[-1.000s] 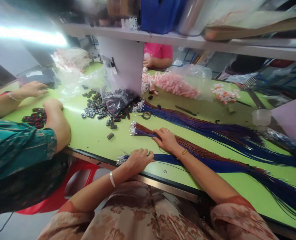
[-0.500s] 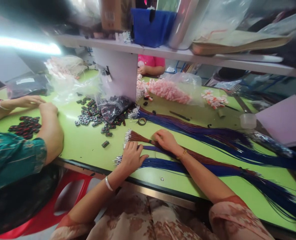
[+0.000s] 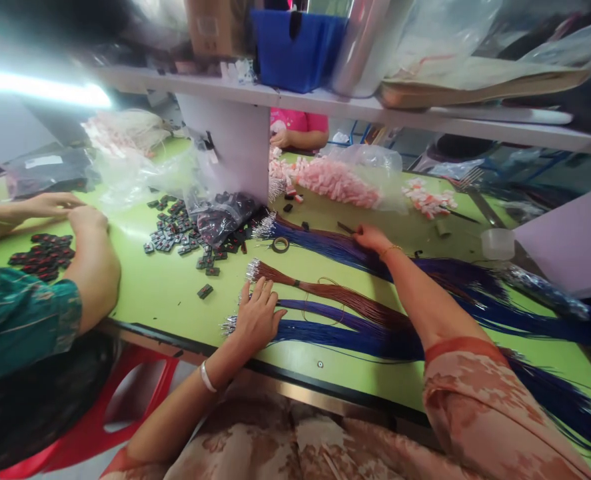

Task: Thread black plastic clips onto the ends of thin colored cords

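My left hand [image 3: 258, 309] rests with fingers spread on the metal-tipped ends of the wires, covering part of a purple bundle [image 3: 305, 308] and touching beside a blue bundle [image 3: 320, 333]. Just beyond its fingertips lies a brown wire bundle [image 3: 320, 289], bound near its tips with a dark band. My right hand [image 3: 374, 240] reaches over a farther blue and purple bundle [image 3: 315, 241]. Its fingers are closed at the right end of a slim dark tool [image 3: 346, 228], whose exact kind I cannot make out.
A black tape roll [image 3: 280, 245] lies behind the brown wires. Small black connector housings [image 3: 170, 230] are scattered to the left, near a co-worker's arm [image 3: 92, 267]. Pink-white pieces [image 3: 338, 180] are heaped at the back. A shelf [image 3: 355, 107] with a blue bin [image 3: 298, 50] spans overhead.
My right hand has left the brown bundle and moved away and to the right, onto the slim dark tool. My left hand stays at the wire ends. The view has shifted slightly.
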A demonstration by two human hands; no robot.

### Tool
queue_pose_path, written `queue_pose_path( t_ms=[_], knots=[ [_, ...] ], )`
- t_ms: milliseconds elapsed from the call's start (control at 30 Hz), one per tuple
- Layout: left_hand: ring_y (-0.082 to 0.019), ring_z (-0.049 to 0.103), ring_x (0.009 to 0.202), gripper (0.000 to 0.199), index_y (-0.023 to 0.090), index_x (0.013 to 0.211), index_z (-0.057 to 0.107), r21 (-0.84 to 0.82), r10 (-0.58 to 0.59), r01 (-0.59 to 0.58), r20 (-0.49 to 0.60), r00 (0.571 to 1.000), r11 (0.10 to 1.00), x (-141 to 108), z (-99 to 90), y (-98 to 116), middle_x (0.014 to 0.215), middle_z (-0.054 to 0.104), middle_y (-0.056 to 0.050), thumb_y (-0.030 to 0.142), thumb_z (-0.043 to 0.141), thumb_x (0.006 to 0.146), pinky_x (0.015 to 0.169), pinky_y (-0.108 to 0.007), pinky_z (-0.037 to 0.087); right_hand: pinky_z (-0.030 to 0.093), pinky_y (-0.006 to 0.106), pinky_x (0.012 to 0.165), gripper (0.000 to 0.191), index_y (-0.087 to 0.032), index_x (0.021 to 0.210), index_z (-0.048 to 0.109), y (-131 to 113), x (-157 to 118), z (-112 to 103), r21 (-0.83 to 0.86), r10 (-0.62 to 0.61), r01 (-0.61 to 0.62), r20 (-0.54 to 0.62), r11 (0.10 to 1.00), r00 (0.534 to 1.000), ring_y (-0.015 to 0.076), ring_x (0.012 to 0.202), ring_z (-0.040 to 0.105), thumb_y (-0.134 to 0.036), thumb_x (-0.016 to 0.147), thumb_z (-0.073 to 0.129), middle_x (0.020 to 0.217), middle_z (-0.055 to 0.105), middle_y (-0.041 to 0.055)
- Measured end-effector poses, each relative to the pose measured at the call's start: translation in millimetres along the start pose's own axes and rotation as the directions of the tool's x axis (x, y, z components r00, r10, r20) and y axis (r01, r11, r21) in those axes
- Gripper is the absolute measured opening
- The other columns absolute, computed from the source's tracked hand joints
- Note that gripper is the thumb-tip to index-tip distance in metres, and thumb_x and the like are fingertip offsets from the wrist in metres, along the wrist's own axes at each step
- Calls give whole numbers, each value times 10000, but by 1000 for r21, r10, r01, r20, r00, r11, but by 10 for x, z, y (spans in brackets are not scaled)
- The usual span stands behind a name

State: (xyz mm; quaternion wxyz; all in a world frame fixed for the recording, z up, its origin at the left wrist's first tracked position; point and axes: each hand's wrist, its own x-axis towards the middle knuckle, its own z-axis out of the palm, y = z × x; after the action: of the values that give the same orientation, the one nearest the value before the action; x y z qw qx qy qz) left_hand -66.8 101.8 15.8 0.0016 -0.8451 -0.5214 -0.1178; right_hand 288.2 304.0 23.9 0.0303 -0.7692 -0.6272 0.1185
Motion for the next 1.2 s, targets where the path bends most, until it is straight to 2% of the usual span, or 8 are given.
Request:
queue_pose_path(
  t_ms=[133, 200, 300, 400, 633, 900, 1067, 1200],
  knots=[
    [-327, 349, 1406, 467, 143, 1345, 515, -10, -90, 90, -5, 996, 996, 102, -10, -136, 1480, 452, -148, 366, 395, 952, 1142, -582, 239, 365, 307, 684, 337, -77, 1191, 527, -248, -312, -35, 11, -194, 205, -287, 979, 938, 229, 777, 591, -258, 931, 411, 972, 676, 182],
    [-332, 333, 1413, 491, 143, 1381, 480, -26, -102, 102, 23, 995, 994, 152, 20, -229, 1493, 432, -153, 372, 372, 960, 1115, -569, 291, 364, 304, 675, 393, -94, 1246, 488, -458, -603, -42, 38, -315, 346, -327, 937, 891, 233, 749, 599, -339, 948, 409, 942, 685, 151],
    [-336, 322, 1413, 473, 142, 1341, 516, -55, -66, 69, 58, 996, 996, 185, 60, -314, 1498, 421, -157, 376, 338, 971, 1072, -521, 361, 363, 286, 660, 456, -156, 1314, 457, -774, -1106, -20, 59, -478, 493, -175, 868, 861, 219, 742, 617, -439, 963, 391, 949, 702, 97],
    [-350, 334, 1401, 429, 162, 1284, 562, -46, -72, 75, 65, 995, 996, 185, 58, -301, 1492, 427, -152, 355, 351, 964, 1058, -528, 369, 336, 275, 636, 324, -206, 1124, 596, -962, -1497, 6, -77, -579, 579, 28, 811, 815, 210, 772, 628, -382, 976, 368, 932, 715, 79],
    [-397, 326, 1401, 483, 272, 1410, 478, 29, -80, 77, 108, 991, 997, 225, 28, -223, 1503, 411, -153, 301, 371, 940, 1083, -657, 239, 289, 263, 572, 369, -183, 965, 608, -1038, -1757, -98, -301, -578, 641, 279, 706, 767, 197, 721, 636, -422, 995, 328, 897, 703, 106],
    [-418, 284, 1416, 541, 241, 1431, 460, -10, -98, 100, 129, 987, 995, 237, 87, -227, 1535, 354, -167, 275, 405, 894, 1036, -596, 345, 298, 274, 580, 198, -163, 1040, 590, -853, -1918, -177, -384, -519, 657, 408, 649, 751, 204, 726, 648, -167, 906, 444, 876, 698, 112],
    [-406, 279, 1416, 542, 237, 1408, 479, -57, -72, 77, 88, 993, 995, 263, 113, -266, 1524, 368, -159, 253, 452, 867, 1060, -597, 307, 308, 278, 578, 253, -173, 1116, 572, -818, -2076, -337, -449, -518, 581, 268, 678, 812, 212, 726, 634, -217, 937, 399, 936, 676, 123],
    [-345, 368, 1354, 402, 188, 1253, 591, -162, -52, 45, -37, 998, 986, 183, -22, -309, 1442, 466, -155, 294, 500, 877, 1063, -531, 324, 324, 276, 597, 324, -169, 1217, 538, -1002, -2191, -263, -379, -580, 641, 275, 668, 767, 203, 777, 621, -169, 918, 412, 1003, 672, 130]
  ],
)
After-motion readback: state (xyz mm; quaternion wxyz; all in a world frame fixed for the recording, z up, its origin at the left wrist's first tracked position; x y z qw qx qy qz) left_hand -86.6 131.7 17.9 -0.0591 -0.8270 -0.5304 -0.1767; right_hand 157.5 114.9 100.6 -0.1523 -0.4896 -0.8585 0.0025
